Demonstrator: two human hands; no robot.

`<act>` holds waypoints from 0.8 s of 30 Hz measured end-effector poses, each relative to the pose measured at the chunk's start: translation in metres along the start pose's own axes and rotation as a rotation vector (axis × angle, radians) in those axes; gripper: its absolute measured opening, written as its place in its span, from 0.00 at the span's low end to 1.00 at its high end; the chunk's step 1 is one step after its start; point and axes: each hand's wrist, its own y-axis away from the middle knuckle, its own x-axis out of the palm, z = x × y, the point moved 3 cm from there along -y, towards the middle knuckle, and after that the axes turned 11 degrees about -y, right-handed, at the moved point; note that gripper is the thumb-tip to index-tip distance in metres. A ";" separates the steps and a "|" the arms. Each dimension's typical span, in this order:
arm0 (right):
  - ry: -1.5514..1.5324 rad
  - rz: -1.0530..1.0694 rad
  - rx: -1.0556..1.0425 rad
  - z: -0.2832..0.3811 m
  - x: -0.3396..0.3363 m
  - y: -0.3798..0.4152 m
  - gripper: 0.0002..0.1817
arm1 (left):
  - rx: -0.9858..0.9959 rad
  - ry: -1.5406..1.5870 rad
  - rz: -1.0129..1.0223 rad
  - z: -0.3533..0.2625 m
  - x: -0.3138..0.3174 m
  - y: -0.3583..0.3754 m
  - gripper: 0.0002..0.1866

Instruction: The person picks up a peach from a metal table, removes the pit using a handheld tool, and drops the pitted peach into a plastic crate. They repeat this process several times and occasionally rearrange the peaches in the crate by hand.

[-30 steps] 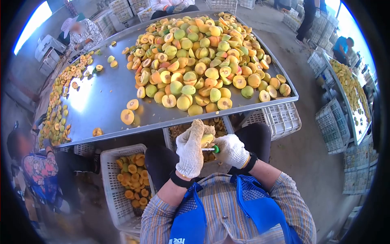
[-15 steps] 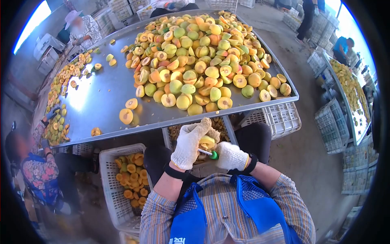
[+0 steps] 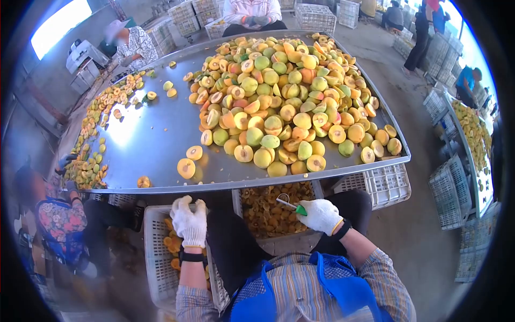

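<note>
My left hand (image 3: pixel 189 221), in a white knit glove, is over the near left white crate (image 3: pixel 156 263). Its fingers are apart, and I see no fruit in them. Orange-yellow pitted peach halves (image 3: pixel 174 244) lie in that crate, partly hidden by the hand and forearm. My right hand (image 3: pixel 320 216), gloved the same way, is closed around the green handle of a pitting tool (image 3: pixel 289 204). The tool's thin metal shaft ends in a small loop pointing left, above a crate of peach scraps (image 3: pixel 273 214) between my knees.
A metal-topped table (image 3: pixel 155 155) ahead bears a big heap of peach halves (image 3: pixel 279 96). Another crate (image 3: pixel 389 185) stands under its right side. Co-workers sit at the left (image 3: pixel 61 220), far left corner (image 3: pixel 134 48) and far side (image 3: pixel 252 13). Stacked crates (image 3: pixel 448 188) stand at right.
My hands were together at the middle, with a peach half at the tool. The left has moved left over the crate and opened; the right has moved slightly right with the tool. My view has shifted.
</note>
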 end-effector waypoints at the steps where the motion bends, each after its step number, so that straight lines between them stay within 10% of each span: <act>1: 0.091 0.028 0.037 -0.002 0.003 -0.003 0.16 | 0.079 0.017 -0.033 -0.008 0.002 -0.008 0.15; 4: 0.076 0.025 0.005 0.005 0.005 -0.007 0.16 | 0.396 0.184 -0.088 -0.073 0.012 -0.040 0.20; 8: 0.009 0.034 -0.014 0.014 0.006 -0.002 0.16 | 0.456 0.133 0.607 -0.176 0.059 -0.055 0.29; 12: -0.017 0.044 -0.046 0.013 0.011 0.003 0.17 | 0.477 0.117 0.786 -0.195 0.100 -0.055 0.34; 18: -0.189 -0.048 -0.044 0.033 -0.019 0.008 0.21 | -0.220 1.714 1.104 -0.150 0.072 -0.050 0.25; 24: -0.318 -0.107 -0.004 0.074 -0.040 0.020 0.19 | -0.491 2.095 1.054 -0.140 0.015 0.009 0.24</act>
